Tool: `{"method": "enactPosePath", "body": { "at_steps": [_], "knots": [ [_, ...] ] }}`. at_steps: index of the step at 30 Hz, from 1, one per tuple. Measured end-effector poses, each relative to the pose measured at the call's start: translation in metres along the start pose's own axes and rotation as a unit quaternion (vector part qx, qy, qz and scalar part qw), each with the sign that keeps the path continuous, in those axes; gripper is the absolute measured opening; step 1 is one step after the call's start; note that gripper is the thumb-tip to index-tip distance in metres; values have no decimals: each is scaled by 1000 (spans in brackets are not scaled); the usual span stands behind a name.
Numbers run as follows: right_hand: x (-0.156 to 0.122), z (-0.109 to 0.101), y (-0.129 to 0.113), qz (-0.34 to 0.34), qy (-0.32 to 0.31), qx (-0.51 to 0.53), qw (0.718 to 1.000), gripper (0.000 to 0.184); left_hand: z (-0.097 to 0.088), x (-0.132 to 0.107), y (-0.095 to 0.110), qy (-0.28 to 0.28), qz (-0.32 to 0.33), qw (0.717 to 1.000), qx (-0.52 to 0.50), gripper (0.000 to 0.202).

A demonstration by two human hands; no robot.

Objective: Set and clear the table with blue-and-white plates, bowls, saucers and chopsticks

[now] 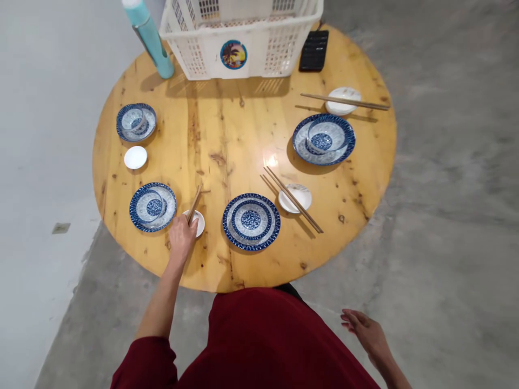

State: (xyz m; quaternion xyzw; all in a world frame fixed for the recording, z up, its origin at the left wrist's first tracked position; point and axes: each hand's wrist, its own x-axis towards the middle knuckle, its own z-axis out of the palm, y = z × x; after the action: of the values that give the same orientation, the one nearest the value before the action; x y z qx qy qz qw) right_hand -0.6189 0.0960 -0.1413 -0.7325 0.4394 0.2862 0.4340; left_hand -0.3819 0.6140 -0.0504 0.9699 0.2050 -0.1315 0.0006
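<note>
My left hand (pixel 182 235) is closed on a pair of wooden chopsticks (pixel 195 201), whose lower ends rest across a small white saucer (pixel 198 220) near the front edge of the round wooden table (pixel 227 135). Left of it sits a blue patterned plate with a bowl on it (pixel 153 206). Right of it lies another blue plate (pixel 251 221) with no bowl. My right hand (pixel 365 330) hangs beside my body below the table, fingers loosely stretched, holding nothing.
Other settings: a plate with a bowl (pixel 323 139), a saucer with chopsticks (pixel 295 198), another saucer with chopsticks (pixel 343 100), a far-left plate with bowl (pixel 136 122), a bare saucer (pixel 135 157). A white basket (pixel 241 38), teal bottle (pixel 151 38) and black object (pixel 314 50) stand behind.
</note>
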Motion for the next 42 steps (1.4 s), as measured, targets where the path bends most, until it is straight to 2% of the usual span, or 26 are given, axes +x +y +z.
{"method": "enactPosePath", "body": {
  "at_steps": [3,7,10,12,14,16,18,20,23,25,29,32,34,36,39,42],
  "knots": [
    [-1,-7,-31,-62,39,-27,997,44,-3,0,3,-1,6,1000,13,38],
    [-2,-17,-105,-179,125,-63,974,40,-11,4,5,-20,10,1000,4,41],
    [-4,-13,-177,-321,187,-102,923,38,-16,7,2,-34,-13,998,-48,41],
    [-7,-2,-226,-405,209,-140,879,36,-21,5,-1,-36,-36,989,-136,39],
    [-9,13,-270,-456,204,-187,846,34,-26,-2,-5,-25,-40,965,-259,38],
    [-11,31,-307,-475,189,-253,821,34,-33,-13,-6,-10,-30,926,-377,37],
    [-13,49,-335,-459,168,-326,809,37,-40,-26,-5,-7,-24,890,-456,37],
    [-14,64,-354,-426,141,-394,802,38,-46,-37,-2,-12,-26,868,-495,39],
    [-13,82,-367,-388,111,-455,794,36,-50,-51,6,-9,-6,848,-529,41],
    [-11,89,-369,-381,101,-469,791,38,-49,-59,15,-17,10,822,-568,42],
    [-13,93,-363,-373,99,-450,805,37,-47,-72,45,-105,-12,731,-674,40],
    [-28,90,-353,-409,95,-348,838,32,-43,-74,72,-133,-19,714,-687,37],
    [-48,86,-344,-455,54,-233,858,33,-39,-74,91,-151,-12,707,-691,38],
    [-74,86,-332,-489,-11,-121,864,34,-36,-74,109,-176,3,696,-696,38],
    [-109,96,-314,-491,-82,-11,867,31,-32,-77,134,-219,37,680,-699,37],
    [-124,109,-298,-464,-83,55,880,29,-29,-81,152,-255,65,669,-696,37]
  ]
}}
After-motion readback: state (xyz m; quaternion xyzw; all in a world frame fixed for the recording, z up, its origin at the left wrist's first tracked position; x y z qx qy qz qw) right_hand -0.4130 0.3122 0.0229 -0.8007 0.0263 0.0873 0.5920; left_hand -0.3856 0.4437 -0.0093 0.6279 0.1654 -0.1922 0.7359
